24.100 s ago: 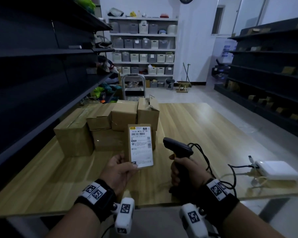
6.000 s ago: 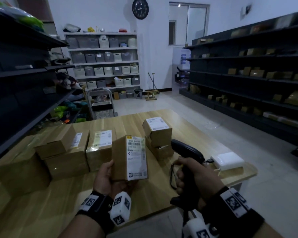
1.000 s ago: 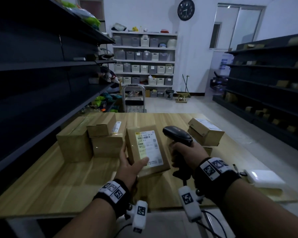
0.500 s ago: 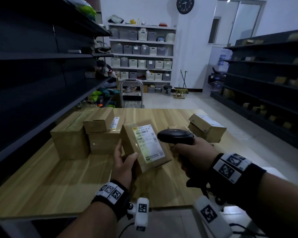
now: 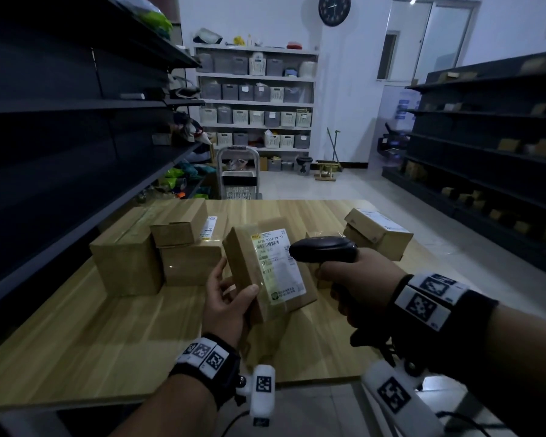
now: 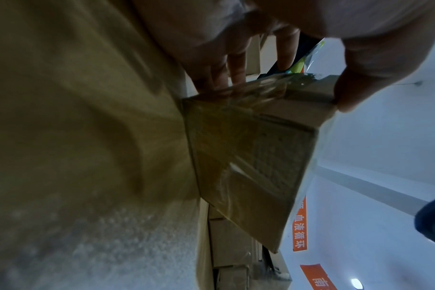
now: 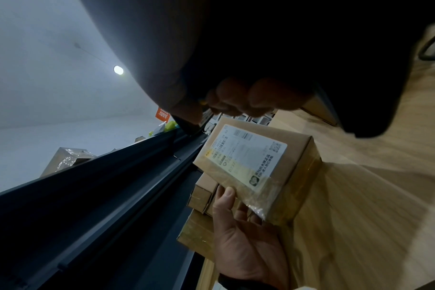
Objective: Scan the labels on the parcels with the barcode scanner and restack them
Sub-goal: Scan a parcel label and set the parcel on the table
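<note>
While left hand [image 5: 227,300] grips labelled parcel [image 5: 267,272] upright above table [image 5: 108,339], right hand [image 5: 356,280] clasps scanner [image 5: 323,249] beside label.

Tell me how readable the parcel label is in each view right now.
Head view: dim room, label lit, large code legible, glare on tape. Right wrist view: label sharp but skewed; scanner dark. Left wrist view: parcel blurred, label unseen.
</note>
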Demonstrator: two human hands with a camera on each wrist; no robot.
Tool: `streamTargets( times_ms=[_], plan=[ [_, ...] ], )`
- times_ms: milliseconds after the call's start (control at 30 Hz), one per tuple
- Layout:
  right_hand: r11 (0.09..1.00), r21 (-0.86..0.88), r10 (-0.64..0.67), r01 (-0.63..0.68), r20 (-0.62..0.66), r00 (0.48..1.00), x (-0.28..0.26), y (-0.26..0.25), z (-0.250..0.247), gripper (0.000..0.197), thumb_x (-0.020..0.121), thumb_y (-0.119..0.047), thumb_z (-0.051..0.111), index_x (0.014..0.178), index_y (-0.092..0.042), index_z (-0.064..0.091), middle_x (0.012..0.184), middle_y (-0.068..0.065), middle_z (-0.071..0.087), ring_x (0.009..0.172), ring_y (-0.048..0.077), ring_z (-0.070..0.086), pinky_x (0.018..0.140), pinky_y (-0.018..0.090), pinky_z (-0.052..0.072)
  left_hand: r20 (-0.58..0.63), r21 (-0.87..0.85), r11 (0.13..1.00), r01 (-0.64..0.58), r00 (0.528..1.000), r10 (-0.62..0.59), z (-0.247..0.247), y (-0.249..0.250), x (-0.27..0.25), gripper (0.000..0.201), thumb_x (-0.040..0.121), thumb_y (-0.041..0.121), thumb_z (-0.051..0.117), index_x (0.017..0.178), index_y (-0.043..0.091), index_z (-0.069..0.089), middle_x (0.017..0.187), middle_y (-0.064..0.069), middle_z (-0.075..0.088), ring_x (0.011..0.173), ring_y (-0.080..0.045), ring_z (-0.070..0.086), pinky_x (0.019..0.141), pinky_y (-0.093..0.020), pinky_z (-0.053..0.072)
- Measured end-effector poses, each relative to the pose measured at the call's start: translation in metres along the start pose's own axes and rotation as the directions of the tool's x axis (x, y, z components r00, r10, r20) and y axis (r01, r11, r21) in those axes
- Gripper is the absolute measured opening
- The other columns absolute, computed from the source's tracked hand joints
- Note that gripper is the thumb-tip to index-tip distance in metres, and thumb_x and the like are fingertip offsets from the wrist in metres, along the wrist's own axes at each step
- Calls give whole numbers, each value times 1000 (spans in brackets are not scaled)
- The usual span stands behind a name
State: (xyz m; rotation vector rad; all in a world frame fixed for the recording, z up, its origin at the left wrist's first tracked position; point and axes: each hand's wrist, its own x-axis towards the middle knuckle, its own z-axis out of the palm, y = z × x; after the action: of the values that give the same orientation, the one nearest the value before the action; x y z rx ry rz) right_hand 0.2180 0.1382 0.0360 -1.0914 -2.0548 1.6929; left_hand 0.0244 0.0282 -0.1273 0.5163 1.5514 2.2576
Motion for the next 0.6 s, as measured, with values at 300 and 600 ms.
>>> streamTargets(
  times_ms=[300,600],
  plan=[
    [1000,-14,-2,2,-25,1000,-11,-7,-5,29,94,-18,69,120,-5,65,74,15,48,63,27,43,57,39,37,6,29,999,-26,1000,26,-1,2,-3,83,88,19,89,155,47,49,135,10,62,118,-7,62,78,-33,54],
    [998,-66,-4,2,-29,1000,-16,-10,-14,26,96,-19,70,113,0,68,61,7,57,51,22,50,55,36,44,9,34,999,-9,1000,9,1,6,-5,80,90,20,89,154,45,48,135,12,62,117,-11,65,78,-34,57]
  ],
)
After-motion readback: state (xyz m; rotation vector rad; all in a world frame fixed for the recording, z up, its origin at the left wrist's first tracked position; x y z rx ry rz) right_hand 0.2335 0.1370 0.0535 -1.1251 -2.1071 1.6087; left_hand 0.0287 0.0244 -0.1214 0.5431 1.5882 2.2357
